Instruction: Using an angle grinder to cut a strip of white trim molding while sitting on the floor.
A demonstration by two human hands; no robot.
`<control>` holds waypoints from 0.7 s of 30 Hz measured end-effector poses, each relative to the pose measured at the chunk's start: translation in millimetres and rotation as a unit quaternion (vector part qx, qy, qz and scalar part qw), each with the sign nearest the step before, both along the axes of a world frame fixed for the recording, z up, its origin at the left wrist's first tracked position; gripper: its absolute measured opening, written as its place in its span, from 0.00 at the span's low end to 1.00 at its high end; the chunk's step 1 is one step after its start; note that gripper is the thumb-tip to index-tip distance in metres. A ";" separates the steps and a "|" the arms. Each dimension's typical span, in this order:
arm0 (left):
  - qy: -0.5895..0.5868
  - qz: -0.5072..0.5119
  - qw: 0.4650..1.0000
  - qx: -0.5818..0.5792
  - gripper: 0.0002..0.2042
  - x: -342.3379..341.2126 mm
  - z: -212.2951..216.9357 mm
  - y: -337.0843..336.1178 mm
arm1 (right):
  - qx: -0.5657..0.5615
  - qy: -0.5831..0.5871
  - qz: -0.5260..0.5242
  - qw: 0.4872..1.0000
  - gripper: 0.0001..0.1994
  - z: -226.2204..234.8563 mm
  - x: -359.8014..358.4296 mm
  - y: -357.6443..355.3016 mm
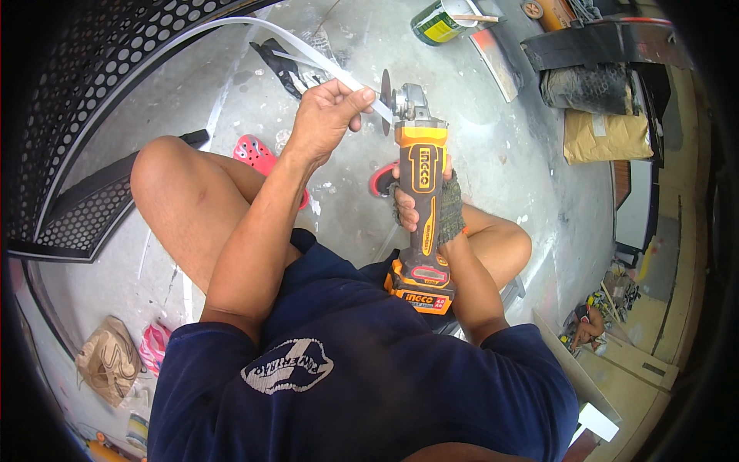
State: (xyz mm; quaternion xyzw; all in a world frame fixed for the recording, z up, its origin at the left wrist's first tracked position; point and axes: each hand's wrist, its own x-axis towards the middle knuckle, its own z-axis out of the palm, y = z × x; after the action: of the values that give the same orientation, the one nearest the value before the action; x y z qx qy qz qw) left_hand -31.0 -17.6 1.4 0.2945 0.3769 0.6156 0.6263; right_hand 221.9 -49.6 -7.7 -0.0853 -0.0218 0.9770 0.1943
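My left hand (327,115) pinches a thin white strip (327,65) between thumb and fingers near its end. From there the strip arcs up and left along a black perforated panel (115,69). Its end lies against or just beside the thin dark disc (386,100) of an angle grinder; I cannot tell if they touch. My right hand (453,206), in a grey knitted fingerless glove, wraps round the body of the yellow and black angle grinder (419,169). The grinder stands head away from me, with its battery end near my lap. Whether the disc spins cannot be seen.
Pink clogs (255,154) are by my legs on the grey concrete floor (339,200). A paint bucket (440,25) stands far ahead. To the right lies a brown wrapped package (606,137); to the left, a crumpled brown bag (109,362) and a pink one (155,345).
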 end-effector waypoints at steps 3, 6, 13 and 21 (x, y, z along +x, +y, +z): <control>0.001 -0.002 1.000 -0.002 0.10 1.0 1.5 0.3 | 0.009 0.008 0.003 1.000 0.40 -3.2 2.9 1.1; -0.002 0.000 1.000 -0.001 0.10 1.4 1.5 0.2 | 0.014 0.028 0.009 0.999 0.41 -6.7 3.3 1.8; -0.002 0.002 1.000 0.000 0.10 2.4 0.5 2.4 | 0.009 0.035 0.015 0.999 0.40 -9.5 4.4 3.5; 0.001 0.005 1.000 -0.001 0.11 3.3 1.3 4.5 | 0.014 0.027 0.015 0.999 0.41 -10.7 5.7 4.7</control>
State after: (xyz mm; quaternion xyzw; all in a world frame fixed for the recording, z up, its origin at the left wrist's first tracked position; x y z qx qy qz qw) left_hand -27.7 -13.0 2.7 0.2926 0.3791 0.6184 0.6231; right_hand 227.6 -44.9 -18.4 -0.0561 -0.0320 0.9813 0.1815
